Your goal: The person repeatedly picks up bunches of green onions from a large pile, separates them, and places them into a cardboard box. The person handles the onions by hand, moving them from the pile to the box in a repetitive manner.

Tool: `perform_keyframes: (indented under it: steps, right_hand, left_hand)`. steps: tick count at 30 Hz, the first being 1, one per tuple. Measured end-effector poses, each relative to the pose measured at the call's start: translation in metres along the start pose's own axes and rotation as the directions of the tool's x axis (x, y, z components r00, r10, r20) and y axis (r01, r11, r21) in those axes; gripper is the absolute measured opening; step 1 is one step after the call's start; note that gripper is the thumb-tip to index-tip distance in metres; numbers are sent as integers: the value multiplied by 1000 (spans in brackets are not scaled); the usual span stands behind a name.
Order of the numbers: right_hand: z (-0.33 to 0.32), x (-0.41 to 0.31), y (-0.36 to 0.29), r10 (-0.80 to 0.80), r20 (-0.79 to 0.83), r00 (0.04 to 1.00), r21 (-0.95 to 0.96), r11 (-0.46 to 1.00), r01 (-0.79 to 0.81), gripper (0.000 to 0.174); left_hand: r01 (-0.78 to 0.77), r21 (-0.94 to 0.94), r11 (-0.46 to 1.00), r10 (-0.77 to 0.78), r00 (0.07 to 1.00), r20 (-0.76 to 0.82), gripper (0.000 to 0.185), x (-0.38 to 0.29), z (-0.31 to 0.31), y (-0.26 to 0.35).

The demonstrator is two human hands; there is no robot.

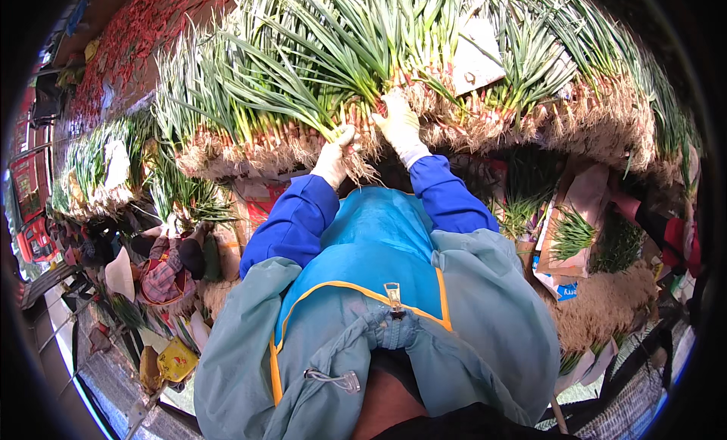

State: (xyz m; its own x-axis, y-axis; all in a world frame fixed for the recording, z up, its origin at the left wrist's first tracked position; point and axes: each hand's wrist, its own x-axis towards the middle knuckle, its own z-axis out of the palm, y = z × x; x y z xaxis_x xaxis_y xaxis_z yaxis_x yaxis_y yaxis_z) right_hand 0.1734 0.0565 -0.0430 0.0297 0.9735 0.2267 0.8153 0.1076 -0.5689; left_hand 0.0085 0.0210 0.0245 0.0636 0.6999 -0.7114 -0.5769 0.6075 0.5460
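My left hand (334,160), in a white glove, grips a few scallions (278,85) near their root end. Their green leaves fan out up and to the left, and pale roots hang below the fist. Just to the right, my right hand (400,125), also gloved in white, has its thumb and fingers around the reddish bases of other scallions (363,59). Both hands work at the front edge of a long, thick row of scallions (227,150), whose roots point toward me. The fingers of the right hand are partly hidden among the stalks.
White cardboard (478,56) lies on the row. At lower right are an open carton with a small scallion bundle (573,234) and a rooty heap (605,303). A person in a pale hat (120,274) sits at left beside another scallion pile (96,167); another person's arm (650,224) shows at right.
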Motion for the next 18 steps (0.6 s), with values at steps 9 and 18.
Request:
perform_keyframes:
  steps: [9, 18]
  right_hand:
    - [-1, 2, -18, 220, 521, 825, 591, 604, -534, 26]
    - [-44, -4, -6, 261, 366, 893, 597, 671, -441, 26]
  left_hand:
    - [-93, 35, 995, 90, 993, 74, 13, 16, -2, 1]
    - [-96, -8, 995, 95, 970, 223, 16, 13, -11, -8]
